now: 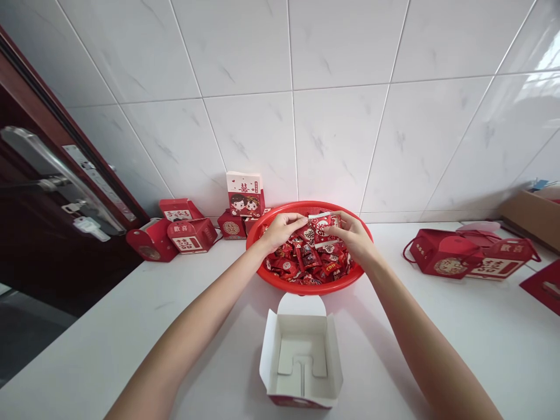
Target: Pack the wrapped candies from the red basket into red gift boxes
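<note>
From where I stand, the red basket (306,289) sits on the white surface (210,344) close to the tiled wall, heaped with wrapped candies (306,265), and both hands are over it. The right hand (352,233) has its thumb and fingers closed on a red-and-white candy packet (321,227), which lies just to the left of that palm, above the heap. The left hand (283,229) is on the packet's other side, fingers bent and nearly together, their tips right by its edge (whether they pinch anything, I can't tell). Nearer the person, between the two forearms, an open box (301,356) stands with its flaps spread and its pale inside bare. Red gift boxes (190,235) cluster left of the basket beside a small pink-and-red carton (245,195), and more red boxes (446,254) stand well off to the right.
</note>
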Action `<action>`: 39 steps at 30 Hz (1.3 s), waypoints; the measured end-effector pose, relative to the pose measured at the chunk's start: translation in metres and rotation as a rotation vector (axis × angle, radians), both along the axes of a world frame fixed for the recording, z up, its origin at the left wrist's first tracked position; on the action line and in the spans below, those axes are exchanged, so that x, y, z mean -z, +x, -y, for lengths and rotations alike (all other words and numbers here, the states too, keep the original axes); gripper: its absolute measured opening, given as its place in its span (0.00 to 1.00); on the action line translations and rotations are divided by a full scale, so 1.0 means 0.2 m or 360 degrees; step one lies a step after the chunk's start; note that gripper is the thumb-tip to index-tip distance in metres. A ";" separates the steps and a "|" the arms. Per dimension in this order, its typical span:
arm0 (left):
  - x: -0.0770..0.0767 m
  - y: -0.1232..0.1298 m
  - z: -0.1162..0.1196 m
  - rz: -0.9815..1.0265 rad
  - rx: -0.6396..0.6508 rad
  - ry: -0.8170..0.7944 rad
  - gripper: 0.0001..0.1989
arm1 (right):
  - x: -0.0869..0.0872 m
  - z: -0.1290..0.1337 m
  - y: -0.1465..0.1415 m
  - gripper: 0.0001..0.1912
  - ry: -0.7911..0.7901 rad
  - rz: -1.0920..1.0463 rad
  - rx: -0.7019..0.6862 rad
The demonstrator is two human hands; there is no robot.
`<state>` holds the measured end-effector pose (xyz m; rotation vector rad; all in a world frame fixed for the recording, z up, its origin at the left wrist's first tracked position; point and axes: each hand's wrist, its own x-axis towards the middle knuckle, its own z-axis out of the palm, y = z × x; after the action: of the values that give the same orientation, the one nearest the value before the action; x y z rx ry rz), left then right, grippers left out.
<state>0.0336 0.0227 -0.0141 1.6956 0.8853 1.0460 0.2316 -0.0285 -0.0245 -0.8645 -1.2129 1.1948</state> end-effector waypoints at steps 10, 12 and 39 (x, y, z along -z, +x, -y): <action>-0.02 0.00 0.03 0.0043 0.0021 -0.0139 0.19 | 0.00 0.01 0.01 0.17 -0.0039 0.0053 -0.0068; -0.02 0.00 0.03 0.0048 0.0068 -0.0143 0.20 | 0.00 0.00 0.01 0.19 -0.0035 0.0116 -0.0067; 0.05 -0.02 -0.06 0.0395 -0.0457 0.0032 0.25 | 0.05 -0.06 0.01 0.19 -0.0290 -0.0349 0.0097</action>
<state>0.0300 0.0356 -0.0246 1.4414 0.9749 1.4275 0.2343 -0.0171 -0.0336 -0.8727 -0.9053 1.3275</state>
